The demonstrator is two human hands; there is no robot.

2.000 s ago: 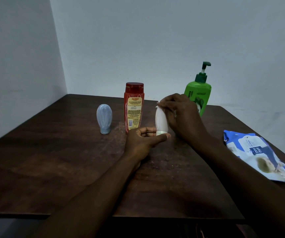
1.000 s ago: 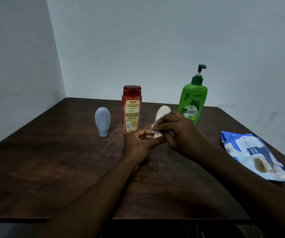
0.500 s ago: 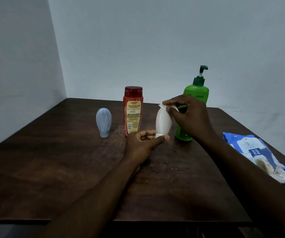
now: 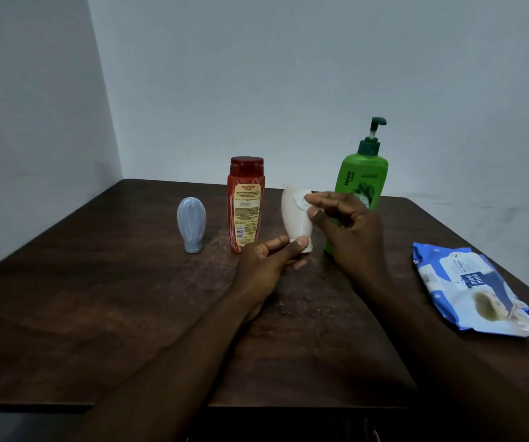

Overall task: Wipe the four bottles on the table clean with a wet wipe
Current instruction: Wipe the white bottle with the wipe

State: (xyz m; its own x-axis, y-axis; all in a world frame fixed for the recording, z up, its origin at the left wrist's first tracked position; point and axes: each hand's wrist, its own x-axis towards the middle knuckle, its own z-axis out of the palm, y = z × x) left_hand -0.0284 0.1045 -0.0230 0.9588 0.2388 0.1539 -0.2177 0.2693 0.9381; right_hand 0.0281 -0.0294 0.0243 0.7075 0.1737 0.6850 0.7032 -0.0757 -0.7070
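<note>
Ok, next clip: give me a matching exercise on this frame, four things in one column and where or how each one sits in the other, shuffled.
Things
1. white bottle
2. pale blue bottle
3. green pump bottle
4. wipes pack

Places and states
A. lying flat near the right edge of the table
B. standing on its narrow end, leftmost of the row
C. gripped at its cap end by the left hand, with the right hand pinching a wet wipe against it
D. upright, partly hidden behind the right hand

Pairs: 1-C, 2-B, 3-D, 4-A
</note>
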